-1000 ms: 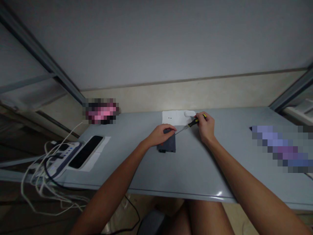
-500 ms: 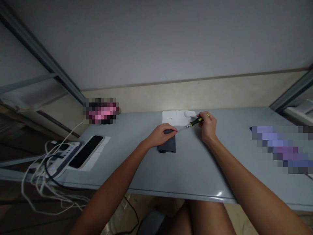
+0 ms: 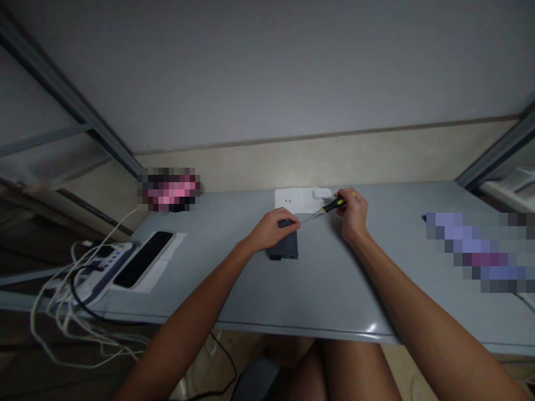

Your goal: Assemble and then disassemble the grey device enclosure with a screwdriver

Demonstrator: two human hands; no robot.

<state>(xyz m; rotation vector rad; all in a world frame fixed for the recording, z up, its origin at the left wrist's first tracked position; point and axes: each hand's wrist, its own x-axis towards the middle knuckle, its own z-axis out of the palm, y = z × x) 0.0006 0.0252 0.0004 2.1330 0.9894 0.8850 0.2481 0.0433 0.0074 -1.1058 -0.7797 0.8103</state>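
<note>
A flat dark grey box-shaped device [image 3: 288, 247] lies on the table in front of me, its far part covered by my hand. My left hand [image 3: 271, 229] is closed around its far end, thumb and fingers gripping it near the top right corner. My right hand [image 3: 354, 214] is closed on the black and yellow handle of a screwdriver [image 3: 334, 204]. The screwdriver slants down to the left, and its thin shaft reaches the device's edge beside my left fingertips. Exactly where the tip sits is too small to tell.
Behind the hands, a white paper [image 3: 292, 201] bears two tiny dark pieces and a rounded white case [image 3: 321, 193]. On the left are a phone [image 3: 144, 259], a power strip [image 3: 112, 267] and tangled cables [image 3: 62, 328]. Blurred-out items stand at the back left and right.
The whole view shifts slightly. Both hands, the screwdriver and the device keep nearly the same places relative to each other.
</note>
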